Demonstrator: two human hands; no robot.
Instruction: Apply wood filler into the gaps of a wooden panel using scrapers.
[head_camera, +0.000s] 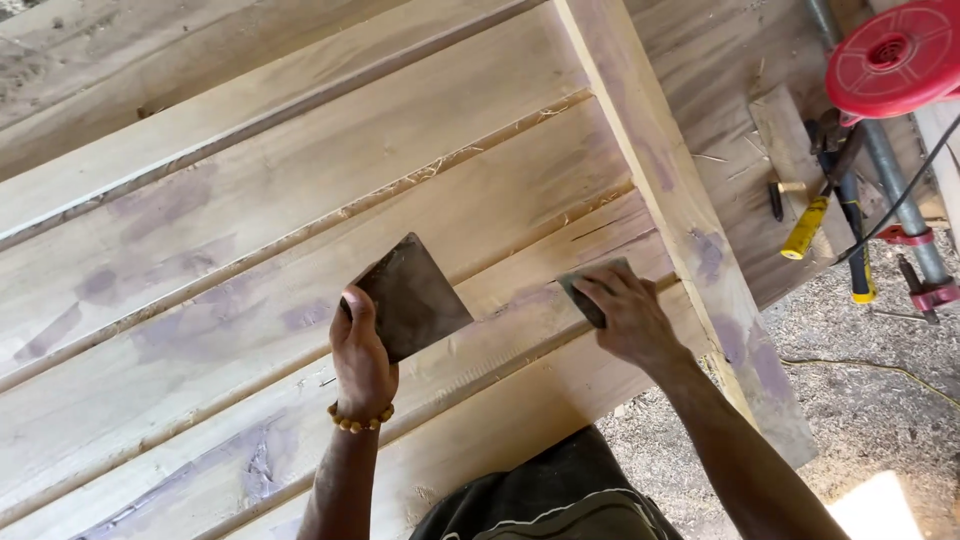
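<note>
The left hand (362, 362) grips 1 dark flat scraper plate (415, 295), lifted over the wooden panel (200, 260). The right hand (630, 315) pinches 1 smaller blade (588, 293) against the panel, beside its cross rail (660, 160). Right of the panel lie 1 red reel (893, 55) and 2 yellow-handled tools (808, 228).

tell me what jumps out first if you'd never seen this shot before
The two bare hands at centre stand out: the left hand holds up a dark flat square plate, and the right hand presses a small dark blade onto the pale grooved wooden panel. At top right sits a bright red reel above scattered tools.
</note>
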